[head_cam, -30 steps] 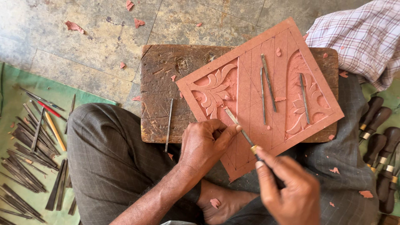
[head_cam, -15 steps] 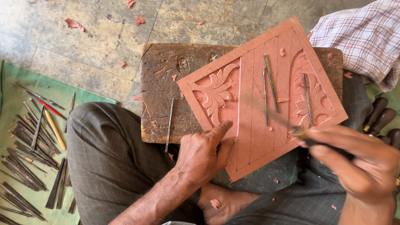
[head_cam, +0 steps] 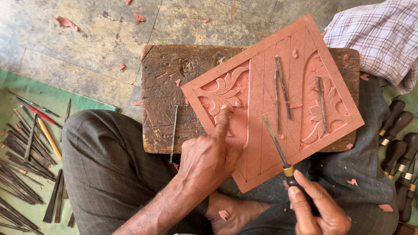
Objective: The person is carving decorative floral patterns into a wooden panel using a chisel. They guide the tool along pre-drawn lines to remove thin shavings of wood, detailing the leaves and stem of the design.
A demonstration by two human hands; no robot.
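Note:
A reddish carved panel with leaf patterns lies tilted on a dark wooden block across my lap. My left hand rests on the panel's near left part, its index finger stretched onto the leaf carving. My right hand grips the dark handle of a chisel, whose metal blade lies over the panel's lower middle. Three thin metal tools lie loose on the panel, and another thin tool lies on the block.
Many metal carving tools are spread on a green mat at the left. Several dark-handled chisels lie at the right. A checked cloth is at the top right. Reddish chips dot the stone floor.
My right hand swung out to the right with the chisel and has come back, now holding it by the handle with the blade over the panel. My left index finger has stretched onto the carving.

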